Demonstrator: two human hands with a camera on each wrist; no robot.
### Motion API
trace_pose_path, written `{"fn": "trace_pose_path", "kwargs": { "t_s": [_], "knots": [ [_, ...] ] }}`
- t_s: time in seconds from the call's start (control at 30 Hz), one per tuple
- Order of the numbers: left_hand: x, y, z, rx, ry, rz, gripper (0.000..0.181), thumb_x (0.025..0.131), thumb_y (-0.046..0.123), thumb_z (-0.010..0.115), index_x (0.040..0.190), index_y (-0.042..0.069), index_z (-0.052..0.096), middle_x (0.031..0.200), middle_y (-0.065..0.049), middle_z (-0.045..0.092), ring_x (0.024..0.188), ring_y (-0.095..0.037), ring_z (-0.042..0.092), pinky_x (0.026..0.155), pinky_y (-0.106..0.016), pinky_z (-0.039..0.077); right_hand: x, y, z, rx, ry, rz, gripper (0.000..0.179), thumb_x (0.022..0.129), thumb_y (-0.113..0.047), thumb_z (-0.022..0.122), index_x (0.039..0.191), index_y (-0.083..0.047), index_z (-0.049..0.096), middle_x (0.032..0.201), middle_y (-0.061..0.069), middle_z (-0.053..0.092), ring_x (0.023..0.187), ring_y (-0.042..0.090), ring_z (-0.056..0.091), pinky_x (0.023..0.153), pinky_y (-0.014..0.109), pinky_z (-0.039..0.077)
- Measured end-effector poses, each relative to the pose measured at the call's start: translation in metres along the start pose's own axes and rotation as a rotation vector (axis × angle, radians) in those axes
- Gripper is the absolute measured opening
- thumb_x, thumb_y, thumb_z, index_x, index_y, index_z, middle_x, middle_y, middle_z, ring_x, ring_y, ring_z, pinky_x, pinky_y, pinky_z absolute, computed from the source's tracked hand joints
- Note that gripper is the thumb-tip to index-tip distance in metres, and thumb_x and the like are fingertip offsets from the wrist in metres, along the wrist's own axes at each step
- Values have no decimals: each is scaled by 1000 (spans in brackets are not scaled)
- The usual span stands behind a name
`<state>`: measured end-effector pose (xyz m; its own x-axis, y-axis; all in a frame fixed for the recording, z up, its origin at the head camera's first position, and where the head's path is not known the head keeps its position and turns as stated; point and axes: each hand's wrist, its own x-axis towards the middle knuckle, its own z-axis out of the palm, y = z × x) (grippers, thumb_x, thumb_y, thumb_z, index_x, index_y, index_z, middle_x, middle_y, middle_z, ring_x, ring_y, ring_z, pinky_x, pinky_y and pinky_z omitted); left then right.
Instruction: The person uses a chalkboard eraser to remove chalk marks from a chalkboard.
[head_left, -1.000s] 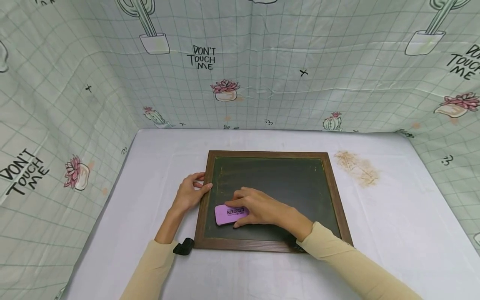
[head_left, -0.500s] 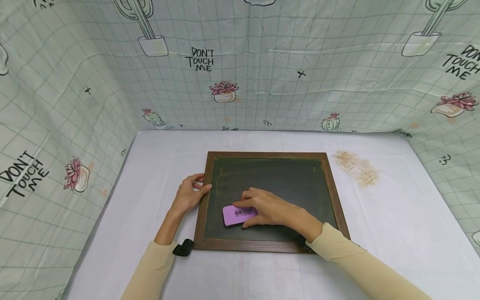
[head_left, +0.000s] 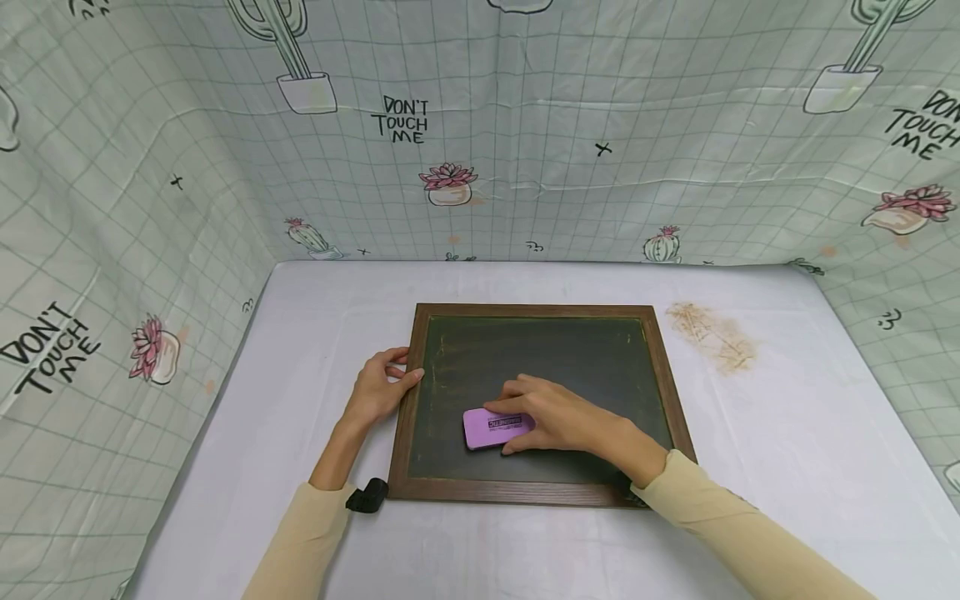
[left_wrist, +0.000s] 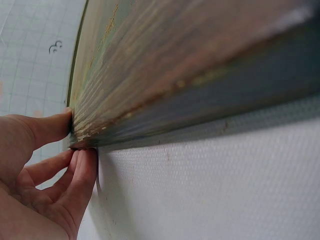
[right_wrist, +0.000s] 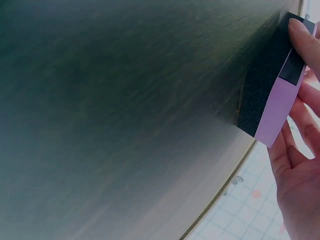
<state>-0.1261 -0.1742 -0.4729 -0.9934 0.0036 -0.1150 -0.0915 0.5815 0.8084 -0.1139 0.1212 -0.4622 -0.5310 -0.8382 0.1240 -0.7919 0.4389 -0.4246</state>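
A chalkboard (head_left: 555,358) in a brown wooden frame lies flat on the white-covered table. My right hand (head_left: 566,417) grips a purple magnetic eraser (head_left: 487,429) by its long sides, on the lower middle of the board. In the right wrist view the dark felt side of the eraser (right_wrist: 265,75) lies against the board, with thumb and fingers on opposite edges. At the board's left edge my left hand (head_left: 377,387) pinches the frame, thumb on top and fingers at its outer side; the left wrist view shows the thumb and fingertips (left_wrist: 86,160) right at the frame.
Faint yellowish chalk traces show along the board's left side. A brown stain (head_left: 712,333) marks the tablecloth right of the board. A black wrist-camera piece (head_left: 367,495) sits by the left cuff, near the board's lower left corner. Patterned curtains (head_left: 562,192) enclose the back and sides.
My right hand has slid the eraser to the right across the lower part of the board. The left hand keeps its hold on the frame's left side.
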Motion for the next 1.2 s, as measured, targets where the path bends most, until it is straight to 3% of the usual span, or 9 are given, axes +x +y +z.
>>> {"fn": "trace_pose_path", "kwargs": {
  "t_s": [1.2],
  "knots": [
    [0,-3,0,-9,3,3,53,99,12,70,144,-9,52,132,-28,60,107,-38,62,82,-39,49,-62,29,-19,3,83,67,56,82,-32,89,128,-4,73,108,0,66,92,11,53,76,29,49]
  ]
}}
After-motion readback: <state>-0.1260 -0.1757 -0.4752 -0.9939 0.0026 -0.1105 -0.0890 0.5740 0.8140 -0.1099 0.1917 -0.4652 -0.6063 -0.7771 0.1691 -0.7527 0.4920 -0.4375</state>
